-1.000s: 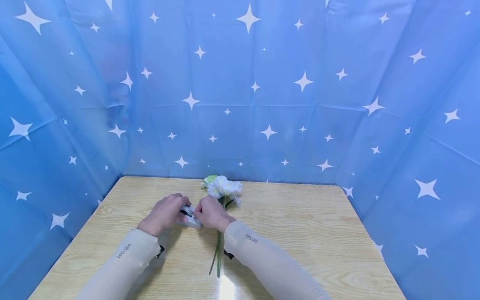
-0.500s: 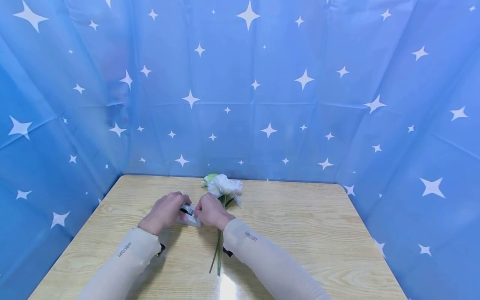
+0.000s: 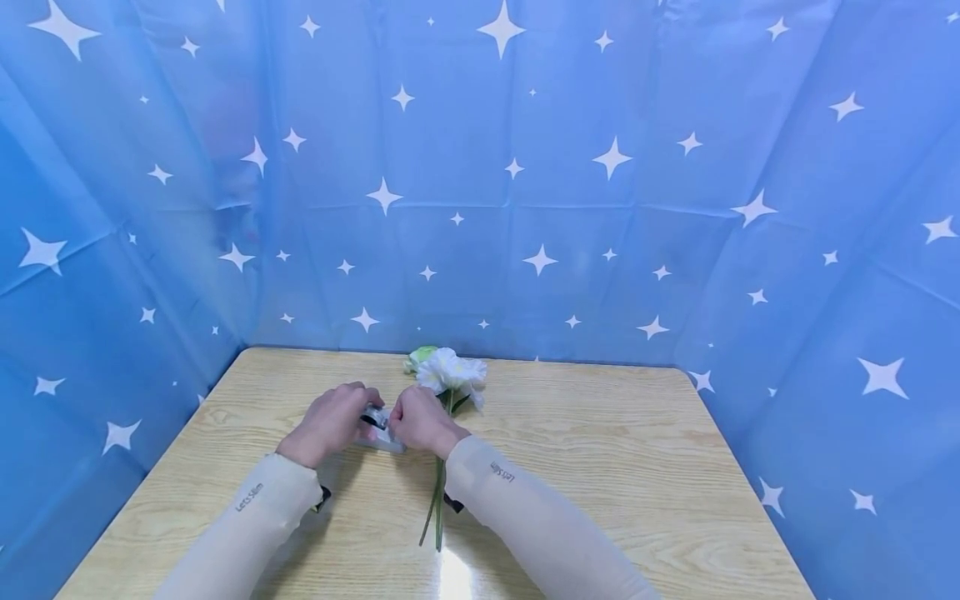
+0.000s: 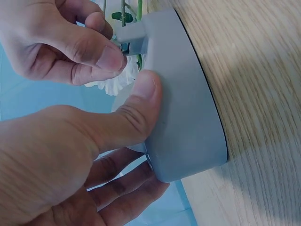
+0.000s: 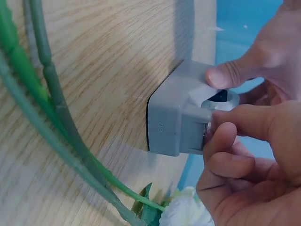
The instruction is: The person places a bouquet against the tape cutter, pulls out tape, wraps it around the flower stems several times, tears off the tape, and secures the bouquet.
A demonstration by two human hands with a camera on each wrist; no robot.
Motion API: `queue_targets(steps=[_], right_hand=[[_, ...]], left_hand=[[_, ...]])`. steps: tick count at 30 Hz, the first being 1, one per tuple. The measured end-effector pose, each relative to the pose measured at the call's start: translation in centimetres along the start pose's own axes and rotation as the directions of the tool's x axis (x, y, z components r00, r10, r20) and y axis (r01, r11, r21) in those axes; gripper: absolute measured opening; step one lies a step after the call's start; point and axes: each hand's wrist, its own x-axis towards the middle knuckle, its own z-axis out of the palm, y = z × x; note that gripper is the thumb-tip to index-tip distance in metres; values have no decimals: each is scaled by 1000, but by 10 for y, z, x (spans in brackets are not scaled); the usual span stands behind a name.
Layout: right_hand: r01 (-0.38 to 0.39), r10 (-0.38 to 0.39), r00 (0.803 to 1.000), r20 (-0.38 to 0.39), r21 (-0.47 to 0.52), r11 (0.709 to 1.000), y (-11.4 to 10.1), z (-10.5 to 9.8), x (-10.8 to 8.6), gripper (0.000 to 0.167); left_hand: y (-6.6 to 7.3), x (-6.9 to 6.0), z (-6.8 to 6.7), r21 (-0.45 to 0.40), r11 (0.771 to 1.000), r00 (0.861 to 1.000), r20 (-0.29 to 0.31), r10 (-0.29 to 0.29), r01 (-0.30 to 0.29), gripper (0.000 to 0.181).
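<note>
A grey tape dispenser (image 3: 388, 444) stands on the wooden table between both hands, and a roll of clear tape (image 5: 227, 101) sits in it. My left hand (image 3: 330, 422) grips the dispenser's body from the left. In the left wrist view its thumb (image 4: 145, 87) presses one side, while the other fingers lie along the opposite side. At the dispenser's cutter end, my right hand (image 3: 422, 422) has thumb and index finger pinched together, apparently on the tape's end. The strip itself is mostly hidden by those fingers.
Artificial flowers lie just right of the dispenser, a white bloom (image 3: 450, 369) and a pale green one (image 3: 422, 356) toward the back. Their green stems (image 3: 438, 508) run under the right forearm. A blue star-patterned curtain (image 3: 480, 233) hangs behind the table (image 3: 600, 467).
</note>
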Motion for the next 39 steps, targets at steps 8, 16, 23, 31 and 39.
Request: queue_targets(steps=[8, 16, 23, 31, 39], right_hand=[[-20, 19, 999, 31, 52, 998, -9, -2, 1, 47], [-54, 52, 998, 40, 46, 997, -14, -8, 0, 33], [-117, 112, 992, 58, 96, 989, -12, -11, -2, 22], [-167, 158, 983, 89, 105, 980, -10, -14, -1, 30], [-200, 192, 979, 65, 162, 966, -10, -15, -4, 12]], left_hand=[[-1, 1, -1, 0, 1000, 1000, 23, -11, 11, 35], [-1, 2, 1, 2, 1000, 1000, 22, 0, 0, 37], [-1, 2, -1, 0, 1000, 1000, 28, -14, 14, 35], [-1, 2, -1, -5, 1000, 1000, 29, -6, 6, 38], [-4, 4, 1, -3, 999, 998, 56, -37, 37, 40]])
